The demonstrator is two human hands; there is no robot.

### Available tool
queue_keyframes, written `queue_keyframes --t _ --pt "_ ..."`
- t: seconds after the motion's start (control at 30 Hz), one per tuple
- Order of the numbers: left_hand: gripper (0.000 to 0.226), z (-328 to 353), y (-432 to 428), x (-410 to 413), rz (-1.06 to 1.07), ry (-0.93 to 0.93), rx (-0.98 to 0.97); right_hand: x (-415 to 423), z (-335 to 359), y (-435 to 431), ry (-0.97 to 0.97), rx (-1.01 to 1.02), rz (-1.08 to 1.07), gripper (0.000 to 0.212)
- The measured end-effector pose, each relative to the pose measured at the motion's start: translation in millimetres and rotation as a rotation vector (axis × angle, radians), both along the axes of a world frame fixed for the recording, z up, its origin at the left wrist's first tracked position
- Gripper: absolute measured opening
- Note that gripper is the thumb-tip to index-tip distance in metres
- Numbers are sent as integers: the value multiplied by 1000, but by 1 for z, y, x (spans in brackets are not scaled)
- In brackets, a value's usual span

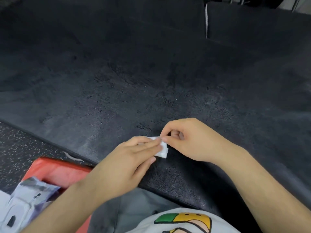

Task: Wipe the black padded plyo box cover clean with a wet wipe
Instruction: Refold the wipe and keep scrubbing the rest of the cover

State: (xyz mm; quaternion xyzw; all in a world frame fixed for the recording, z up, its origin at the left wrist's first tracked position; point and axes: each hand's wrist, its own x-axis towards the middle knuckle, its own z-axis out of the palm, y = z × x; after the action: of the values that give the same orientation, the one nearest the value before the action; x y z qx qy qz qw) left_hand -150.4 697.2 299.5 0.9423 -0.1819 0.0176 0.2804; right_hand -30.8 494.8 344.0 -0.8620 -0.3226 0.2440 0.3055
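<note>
The black padded plyo box cover [151, 81] fills most of the view, its textured top showing damp streaks. A small folded white wet wipe [162, 149] lies near the cover's front edge. My left hand [127, 162] holds the wipe with its fingers laid over it. My right hand [188, 140] pinches the wipe's upper edge between thumb and forefinger, the other fingers curled.
A red tray [55, 170] sits at the lower left on speckled rubber flooring [18, 148], with a pale plastic wipe pack [25, 204] in it. A seam with a white strip [206, 22] runs down the far side of the cover. My lap is at the bottom.
</note>
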Motion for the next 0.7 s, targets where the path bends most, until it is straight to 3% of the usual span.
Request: queue_keyframes --t 0.27,0.43,0.7 --pt "36 6 -2 3 -47 28 87 -13 -11 12 -71 6 11 8" --pt "56 0 -6 23 67 59 213 -2 -10 10 -161 -22 -154 11" --pt "52 4 -10 28 122 17 323 3 -4 0 -170 -86 -220 13"
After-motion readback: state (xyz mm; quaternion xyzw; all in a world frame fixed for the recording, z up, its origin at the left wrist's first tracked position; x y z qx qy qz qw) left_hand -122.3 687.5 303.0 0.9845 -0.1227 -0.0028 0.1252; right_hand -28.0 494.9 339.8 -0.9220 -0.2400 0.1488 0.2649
